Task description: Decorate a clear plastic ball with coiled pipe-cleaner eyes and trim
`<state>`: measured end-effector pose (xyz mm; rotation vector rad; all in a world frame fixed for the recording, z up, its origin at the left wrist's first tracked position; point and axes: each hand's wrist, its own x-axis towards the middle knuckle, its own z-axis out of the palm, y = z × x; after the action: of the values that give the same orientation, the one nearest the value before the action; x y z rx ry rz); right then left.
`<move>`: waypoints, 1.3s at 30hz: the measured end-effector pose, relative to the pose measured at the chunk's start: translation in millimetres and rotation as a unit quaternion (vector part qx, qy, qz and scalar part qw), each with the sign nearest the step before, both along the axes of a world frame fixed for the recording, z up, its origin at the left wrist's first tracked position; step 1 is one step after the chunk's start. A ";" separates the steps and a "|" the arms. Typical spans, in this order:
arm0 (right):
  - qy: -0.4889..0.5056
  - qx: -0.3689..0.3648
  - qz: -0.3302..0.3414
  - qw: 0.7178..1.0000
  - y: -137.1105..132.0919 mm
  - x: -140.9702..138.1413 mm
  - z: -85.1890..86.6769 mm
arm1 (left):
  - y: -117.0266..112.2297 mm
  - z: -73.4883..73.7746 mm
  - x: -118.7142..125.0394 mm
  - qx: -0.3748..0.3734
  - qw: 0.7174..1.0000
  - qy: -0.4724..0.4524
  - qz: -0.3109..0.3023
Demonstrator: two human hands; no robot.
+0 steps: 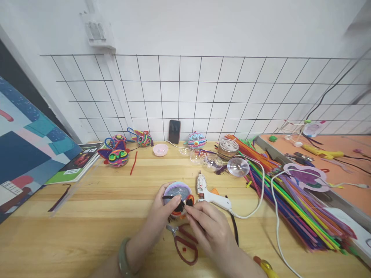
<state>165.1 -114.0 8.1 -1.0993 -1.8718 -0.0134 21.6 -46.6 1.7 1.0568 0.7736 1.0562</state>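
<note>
My left hand (164, 206) grips a round craft ball (177, 190) with a lavender rim, a greyish see-through top and orange and red fuzzy trim. A black strip (171, 197) lies across the ball under my left thumb. Closed in a pinch, my right hand (210, 222) touches the ball's dark lower side; the fingertips seem to hold the end of the black strip, though the fingers partly hide it. Below the ball lie red-handled scissors (193, 247). Right of it rests a white glue gun (214, 197), its nozzle pointing away from me.
Bundles of coloured pipe cleaners (292, 204) fill the right side, with a white cable (276, 216) looping beside them. Clear plastic half-spheres (238, 167), a pink bowl (160, 150) and a phone (174, 131) stand behind. Finished fuzzy balls (118, 158) sit back left. A yellow-handled tool (266, 267) lies front right.
</note>
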 end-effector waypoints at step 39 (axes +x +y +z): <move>0.019 0.023 -0.017 0.999 -0.3 -3.5 -0.7 | -1.3 -1.4 -0.5 -0.004 1.000 0.005 -0.013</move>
<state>161.6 -114.3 7.4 -1.0932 -1.8093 -0.0540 21.0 -47.9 0.3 1.0630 0.7698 1.0259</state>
